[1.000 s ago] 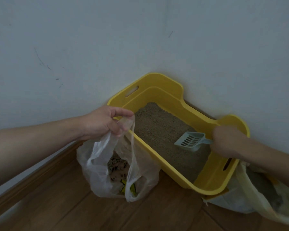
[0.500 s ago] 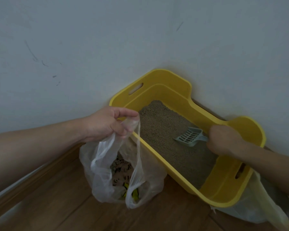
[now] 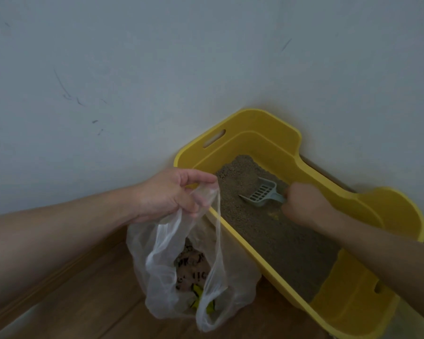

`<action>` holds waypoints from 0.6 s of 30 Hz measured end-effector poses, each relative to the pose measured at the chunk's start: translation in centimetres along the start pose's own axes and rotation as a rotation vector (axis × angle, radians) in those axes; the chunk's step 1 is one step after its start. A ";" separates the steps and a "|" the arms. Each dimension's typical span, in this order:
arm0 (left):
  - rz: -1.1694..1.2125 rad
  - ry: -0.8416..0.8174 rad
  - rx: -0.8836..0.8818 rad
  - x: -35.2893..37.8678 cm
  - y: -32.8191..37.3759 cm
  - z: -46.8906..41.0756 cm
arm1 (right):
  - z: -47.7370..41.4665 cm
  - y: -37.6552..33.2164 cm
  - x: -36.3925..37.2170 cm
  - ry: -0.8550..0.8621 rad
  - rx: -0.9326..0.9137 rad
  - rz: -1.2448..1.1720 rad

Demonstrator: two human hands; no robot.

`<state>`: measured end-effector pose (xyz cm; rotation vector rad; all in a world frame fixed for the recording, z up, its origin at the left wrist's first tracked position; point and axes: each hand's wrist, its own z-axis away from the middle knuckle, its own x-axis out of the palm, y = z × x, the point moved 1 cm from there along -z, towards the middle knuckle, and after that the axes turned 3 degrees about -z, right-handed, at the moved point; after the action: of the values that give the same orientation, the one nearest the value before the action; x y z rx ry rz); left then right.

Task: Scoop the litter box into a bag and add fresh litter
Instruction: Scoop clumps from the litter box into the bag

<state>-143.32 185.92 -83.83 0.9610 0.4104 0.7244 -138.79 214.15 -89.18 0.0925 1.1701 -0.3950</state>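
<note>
Yellow litter box (image 3: pixel 274 140) sits in the corner on the right, litter still inside. Right hand (image 3: pixel 304 204) is wrapped around the scoop (image 3: pixel 261 193) handle, blade dug into the far end. Left hand (image 3: pixel 171 194) pinches the bag (image 3: pixel 181 277) rim just beside the near-left wall. I'd drag the scoop slow, shake it level, and keep that bag mouth wide and close.
</note>
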 end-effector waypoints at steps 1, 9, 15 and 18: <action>-0.004 -0.001 0.001 0.0 0.0 0.0 | -0.4 -0.3 0.1 0.005 -0.005 -0.010; -0.043 -0.013 -0.003 -0.4 -0.3 -0.1 | -3.3 -2.1 0.3 0.029 -0.012 -0.087; -0.022 -0.019 -0.001 -0.5 -0.5 -0.3 | -4.6 -2.5 0.1 0.036 -0.043 -0.103; -0.021 -0.019 -0.002 -0.5 -0.4 -0.4 | -5.1 -2.6 0.1 0.023 -0.041 -0.128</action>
<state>-143.77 185.59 -84.38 0.9598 0.4027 0.6961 -144.12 213.05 -90.96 -0.0141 1.2099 -0.4838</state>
